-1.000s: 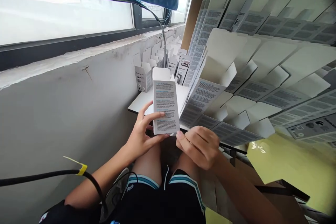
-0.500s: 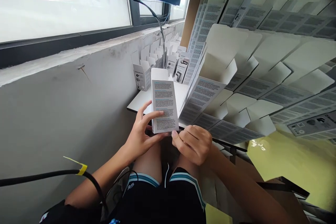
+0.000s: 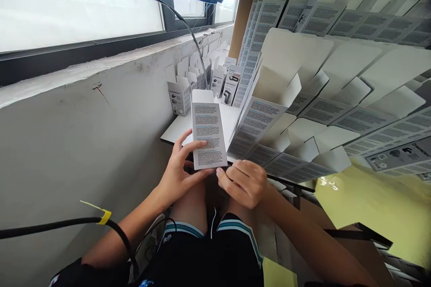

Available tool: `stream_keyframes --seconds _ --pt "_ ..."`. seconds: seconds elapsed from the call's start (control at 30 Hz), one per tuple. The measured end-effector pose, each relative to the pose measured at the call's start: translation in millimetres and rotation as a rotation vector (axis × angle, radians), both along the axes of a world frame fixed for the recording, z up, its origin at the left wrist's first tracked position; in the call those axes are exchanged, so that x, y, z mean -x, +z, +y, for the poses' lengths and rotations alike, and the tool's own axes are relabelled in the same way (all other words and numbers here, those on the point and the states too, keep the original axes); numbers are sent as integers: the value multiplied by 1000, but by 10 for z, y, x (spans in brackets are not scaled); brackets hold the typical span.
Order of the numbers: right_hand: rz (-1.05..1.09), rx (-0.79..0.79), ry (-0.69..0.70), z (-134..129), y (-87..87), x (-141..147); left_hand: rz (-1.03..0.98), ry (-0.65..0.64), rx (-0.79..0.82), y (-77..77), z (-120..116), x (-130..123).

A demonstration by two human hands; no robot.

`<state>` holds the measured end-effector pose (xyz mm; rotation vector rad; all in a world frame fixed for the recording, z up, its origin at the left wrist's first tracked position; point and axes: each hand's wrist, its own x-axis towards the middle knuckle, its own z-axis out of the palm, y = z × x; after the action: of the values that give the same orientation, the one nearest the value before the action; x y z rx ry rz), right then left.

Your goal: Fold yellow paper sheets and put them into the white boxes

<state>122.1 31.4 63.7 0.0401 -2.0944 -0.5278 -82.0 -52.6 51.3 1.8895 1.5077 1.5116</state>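
Observation:
A white cardboard box (image 3: 209, 130) covered in small printed text is held above my lap, its far-end flap raised. My left hand (image 3: 183, 166) grips it from the left, with a finger across the printed face and the thumb along the near end. Close to the box's lower right corner is my right hand (image 3: 244, 183), fingers curled and thumb against the index finger. Whether something small sits in that pinch I cannot make out.
Open-topped boxes (image 3: 266, 107) stand in stacked rows on the right. More boxes (image 3: 179, 95) line the white table (image 3: 175, 129) by the wall. A black cable (image 3: 60, 223) with a yellow tie crosses my left arm. Yellow sheeting (image 3: 370, 206) lies lower right.
The view has shifted slightly, so most things sit a little further left. Both hands keep nearly the same pose around the box.

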Motion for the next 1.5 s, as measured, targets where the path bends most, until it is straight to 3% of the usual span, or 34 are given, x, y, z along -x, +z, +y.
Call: stream_keyframes --seconds 0.4,0.5,0.57,0.73,0.83,1.03,1.5 --pt "-27 59 21 5 -61 -16 -20 -8 -40 -12 -6 38" --pt "33 183 74 -66 -105 -17 7 13 -100 -22 -2 57" --pt "140 458 139 -154 -155 -2 25 20 -127 -26 2 60" --pt "284 1548 349 -392 -338 140 80 7 -165 -40 3 24" --pt "342 1833 467 -464 -444 263 122 30 -196 -50 -2 -8" --pt "440 1877 537 -498 -502 384 197 60 -269 -58 -9 -35" --pt "530 1784 376 -518 -635 431 225 27 -308 -84 -40 -60"
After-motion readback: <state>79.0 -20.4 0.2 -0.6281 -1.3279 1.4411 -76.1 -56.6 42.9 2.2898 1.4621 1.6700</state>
